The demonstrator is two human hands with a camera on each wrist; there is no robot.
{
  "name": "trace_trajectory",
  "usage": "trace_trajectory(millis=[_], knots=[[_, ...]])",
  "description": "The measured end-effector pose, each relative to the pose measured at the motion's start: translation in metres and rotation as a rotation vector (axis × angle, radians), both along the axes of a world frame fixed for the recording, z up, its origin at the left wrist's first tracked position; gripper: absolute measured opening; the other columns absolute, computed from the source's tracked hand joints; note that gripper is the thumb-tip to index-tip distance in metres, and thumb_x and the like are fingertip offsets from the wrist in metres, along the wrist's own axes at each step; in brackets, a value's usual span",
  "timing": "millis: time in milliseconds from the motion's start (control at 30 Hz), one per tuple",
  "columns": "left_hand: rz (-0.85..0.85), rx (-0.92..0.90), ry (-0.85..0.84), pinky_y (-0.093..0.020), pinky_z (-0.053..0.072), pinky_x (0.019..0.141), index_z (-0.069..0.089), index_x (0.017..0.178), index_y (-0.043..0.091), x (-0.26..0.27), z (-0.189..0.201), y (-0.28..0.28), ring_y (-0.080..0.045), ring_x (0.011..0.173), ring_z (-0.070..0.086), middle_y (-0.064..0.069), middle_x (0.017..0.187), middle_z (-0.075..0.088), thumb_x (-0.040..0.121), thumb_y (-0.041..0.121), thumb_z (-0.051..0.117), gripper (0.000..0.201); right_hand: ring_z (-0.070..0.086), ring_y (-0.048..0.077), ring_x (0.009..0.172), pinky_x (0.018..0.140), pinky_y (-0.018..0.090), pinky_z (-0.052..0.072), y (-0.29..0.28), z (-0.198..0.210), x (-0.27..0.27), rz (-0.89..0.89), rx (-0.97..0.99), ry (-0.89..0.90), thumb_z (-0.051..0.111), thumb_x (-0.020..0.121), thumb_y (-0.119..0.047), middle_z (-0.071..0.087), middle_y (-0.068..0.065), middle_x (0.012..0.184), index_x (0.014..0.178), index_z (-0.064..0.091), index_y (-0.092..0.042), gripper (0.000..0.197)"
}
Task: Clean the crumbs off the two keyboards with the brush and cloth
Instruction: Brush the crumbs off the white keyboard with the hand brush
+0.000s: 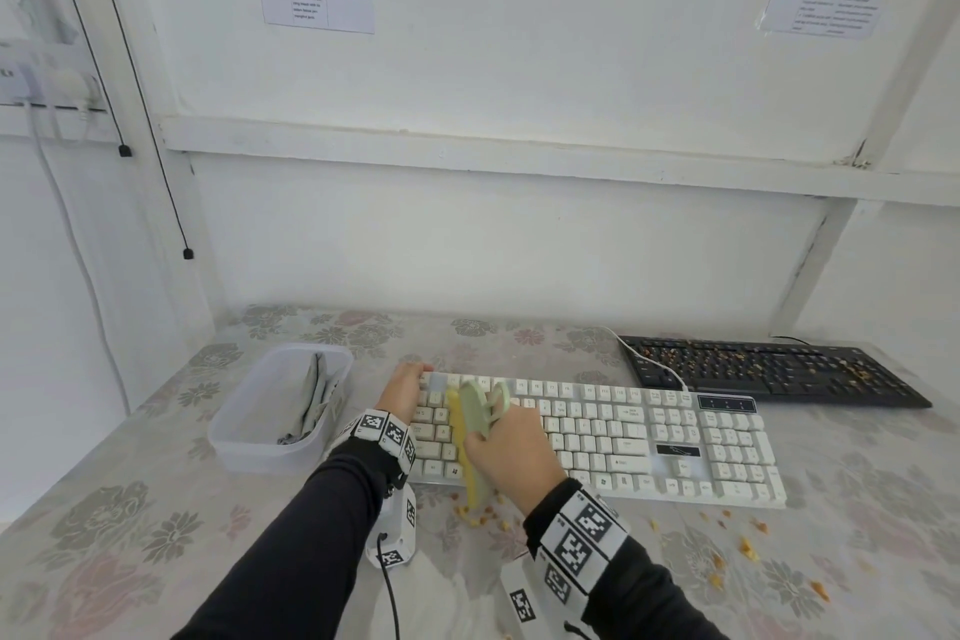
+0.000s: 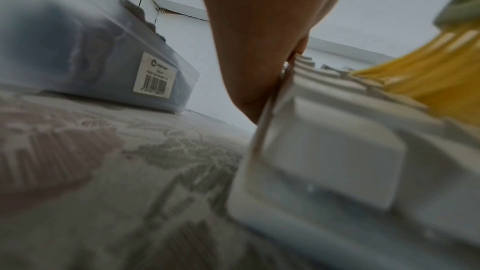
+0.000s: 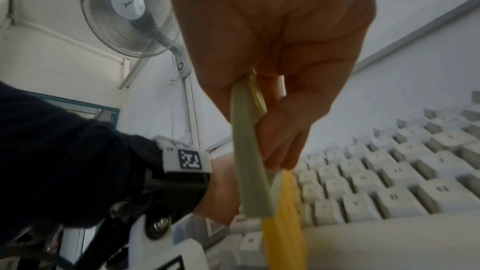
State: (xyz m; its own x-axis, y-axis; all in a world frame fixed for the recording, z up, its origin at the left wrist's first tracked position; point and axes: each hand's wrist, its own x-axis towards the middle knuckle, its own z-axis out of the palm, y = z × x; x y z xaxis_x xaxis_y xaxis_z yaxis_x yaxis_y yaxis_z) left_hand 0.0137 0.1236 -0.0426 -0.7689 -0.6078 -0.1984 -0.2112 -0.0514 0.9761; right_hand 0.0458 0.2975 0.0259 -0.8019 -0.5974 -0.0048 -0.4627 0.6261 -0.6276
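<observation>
R hand [image 1: 511,452] grips brush [image 1: 475,424] on white kbd [image 1: 623,437]; L hand [image 1: 402,387] clasps kbd's corner.

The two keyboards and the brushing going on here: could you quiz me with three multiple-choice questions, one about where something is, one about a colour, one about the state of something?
1. Where does the grey cloth lie?
A. in the clear plastic tub left of the white keyboard
B. on the black keyboard
C. under the right hand

2. What colour are the bristles of the brush?
A. black
B. yellow
C. red

3. What state is the black keyboard in?
A. wiped clean
B. flipped over
C. strewn with crumbs

Answers:
1 A: the head view shows the cloth folded inside the tub.
2 B: yellow bristles hang under the pale green handle, which the right hand grips.
3 C: orange-brown bits lie over its keys; the white one, which the left hand holds by its left end, looks nearly free of them.
</observation>
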Motion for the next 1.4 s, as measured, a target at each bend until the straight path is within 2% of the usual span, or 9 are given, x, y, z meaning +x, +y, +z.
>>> trace_trajectory(millis=[133, 267, 500, 600, 733, 1000, 1167, 1267, 1400], knots=[[0.005, -0.013, 0.001, -0.045, 0.038, 0.105, 0.053, 0.079, 0.021, 0.001, 0.004, 0.002, -0.026, 0.105, 0.048, -0.01, 0.107, 0.049, 0.095, 0.018, 0.034, 0.025, 0.034, 0.005, 0.033, 0.03, 0.013, 0.027, 0.002, 0.008, -0.003, -0.008, -0.082, -0.006, 0.045, 0.091, -0.012, 0.036, -0.003, 0.051, 0.057, 0.041, -0.013, 0.034], [0.007, -0.035, 0.012, -0.039, 0.036, 0.104, 0.054, 0.091, 0.012, 0.0, 0.002, 0.001, -0.022, 0.104, 0.046, -0.009, 0.108, 0.048, 0.096, 0.016, 0.035, 0.02, 0.043, 0.002, 0.048, 0.039, 0.009, 0.037, -0.009, 0.003, -0.002, -0.014, -0.257, 0.105, 0.046, 0.092, -0.012, 0.047, -0.007, 0.062, 0.114, 0.056, -0.011, 0.025], [0.001, -0.019, -0.02, -0.045, 0.035, 0.106, 0.053, 0.089, 0.019, 0.0, 0.0, -0.001, -0.028, 0.114, 0.048, -0.014, 0.119, 0.05, 0.097, 0.02, 0.032, 0.022, 0.031, 0.006, 0.037, 0.031, 0.013, 0.026, 0.005, 0.001, 0.0, 0.027, -0.001, 0.021, 0.043, 0.092, -0.014, 0.034, -0.003, 0.05, 0.054, 0.035, -0.015, 0.039], [-0.005, -0.06, -0.029, -0.041, 0.034, 0.107, 0.052, 0.096, 0.015, 0.0, -0.001, -0.001, -0.027, 0.115, 0.045, -0.014, 0.12, 0.048, 0.098, 0.018, 0.031, 0.022, 0.036, 0.003, 0.045, 0.036, 0.011, 0.034, 0.003, -0.001, -0.008, -0.05, -0.191, 0.084, 0.045, 0.091, -0.009, 0.039, -0.006, 0.057, 0.086, 0.057, -0.008, 0.012], [-0.002, -0.048, -0.019, -0.04, 0.034, 0.106, 0.053, 0.098, 0.015, -0.001, -0.003, -0.003, -0.027, 0.116, 0.045, -0.012, 0.123, 0.048, 0.097, 0.019, 0.032, 0.021, 0.043, 0.004, 0.051, 0.041, 0.01, 0.035, 0.006, -0.008, -0.01, -0.061, -0.205, 0.141, 0.044, 0.093, -0.012, 0.044, -0.01, 0.062, 0.123, 0.05, -0.014, 0.031], [-0.014, -0.008, -0.013, -0.05, 0.036, 0.106, 0.053, 0.081, 0.024, -0.002, -0.005, -0.003, -0.035, 0.119, 0.049, -0.022, 0.128, 0.05, 0.096, 0.021, 0.033, 0.026, 0.03, 0.005, 0.036, 0.036, 0.014, 0.025, 0.028, -0.007, -0.015, -0.055, -0.059, -0.008, 0.047, 0.088, -0.008, 0.033, -0.003, 0.05, 0.058, 0.039, -0.012, 0.032], [-0.004, 0.01, -0.018, -0.047, 0.036, 0.106, 0.052, 0.078, 0.025, 0.0, 0.001, 0.0, -0.033, 0.119, 0.048, -0.013, 0.113, 0.05, 0.096, 0.02, 0.034, 0.026, 0.05, 0.005, 0.053, 0.043, 0.012, 0.042, 0.01, -0.006, -0.012, -0.063, -0.34, 0.041, 0.049, 0.092, -0.014, 0.053, -0.007, 0.068, 0.122, 0.052, -0.017, 0.03], [-0.007, 0.015, -0.021, -0.046, 0.037, 0.105, 0.052, 0.078, 0.025, 0.001, 0.003, 0.001, -0.031, 0.114, 0.049, -0.011, 0.11, 0.049, 0.096, 0.02, 0.034, 0.026, 0.045, 0.003, 0.045, 0.038, 0.012, 0.036, 0.007, -0.013, -0.012, -0.057, -0.198, -0.033, 0.048, 0.092, -0.016, 0.051, -0.002, 0.063, 0.094, 0.057, -0.012, 0.01], [-0.008, 0.041, -0.02, -0.049, 0.038, 0.105, 0.053, 0.08, 0.024, 0.003, 0.004, 0.0, -0.029, 0.107, 0.051, -0.012, 0.108, 0.05, 0.095, 0.021, 0.034, 0.024, 0.032, 0.005, 0.034, 0.036, 0.013, 0.027, 0.015, -0.01, -0.014, -0.053, -0.075, -0.117, 0.046, 0.088, -0.009, 0.034, -0.003, 0.05, 0.055, 0.035, -0.015, 0.036]])
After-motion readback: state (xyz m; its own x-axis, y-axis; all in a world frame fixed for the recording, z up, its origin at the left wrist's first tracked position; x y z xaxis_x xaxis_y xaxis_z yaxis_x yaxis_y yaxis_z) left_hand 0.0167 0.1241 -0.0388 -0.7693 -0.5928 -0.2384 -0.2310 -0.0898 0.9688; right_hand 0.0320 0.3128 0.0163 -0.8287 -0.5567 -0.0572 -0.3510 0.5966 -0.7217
